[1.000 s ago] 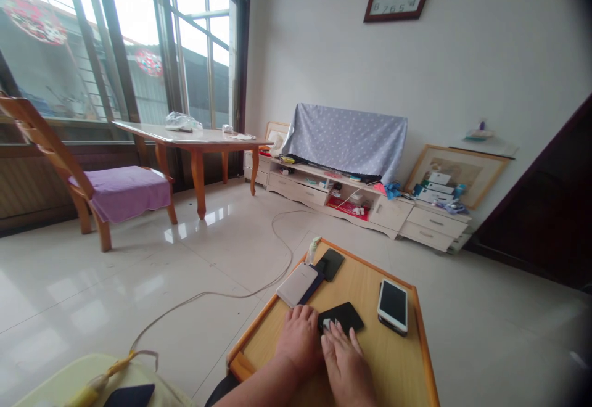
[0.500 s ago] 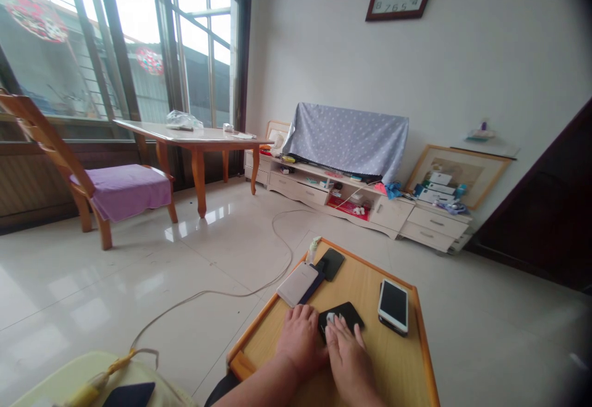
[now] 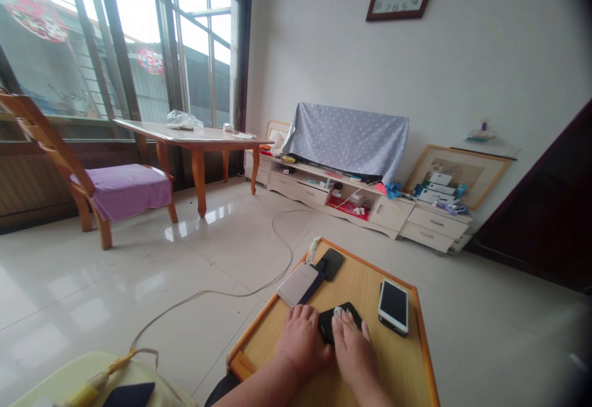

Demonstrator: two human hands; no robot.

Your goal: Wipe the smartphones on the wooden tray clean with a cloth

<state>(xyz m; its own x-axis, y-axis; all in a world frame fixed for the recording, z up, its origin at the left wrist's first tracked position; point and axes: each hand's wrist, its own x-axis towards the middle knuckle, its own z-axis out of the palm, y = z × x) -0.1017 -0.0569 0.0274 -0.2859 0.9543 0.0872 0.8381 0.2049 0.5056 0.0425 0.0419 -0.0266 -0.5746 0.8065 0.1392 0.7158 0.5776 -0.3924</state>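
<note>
A black phone [image 3: 326,325] lies flat on the small wooden tray table. My left hand [image 3: 303,336] is at its left edge, fingers bent over and thumb along the near side, bracing it. My right hand [image 3: 354,345] is on top of the phone, with a small grey-white wad [image 3: 338,312], perhaps cloth or tissue, pressed under its fingertips. Most of that wad is covered by the fingers. Beyond my left hand, a pale pinkish phone [image 3: 298,283] overlaps a dark flat item.
A white-framed phone [image 3: 393,305] rests on a dark one at right on the tray table [image 3: 379,364]. Another dark phone [image 3: 333,263] and a small clear bottle [image 3: 312,250] occupy its far corner. A cable [image 3: 198,295] crosses the floor. A pale stool [image 3: 152,382] stands at lower left.
My right hand has slid a little to the right across the black phone, taking the grey-white wad along. My left hand stays put at the phone's edge.
</note>
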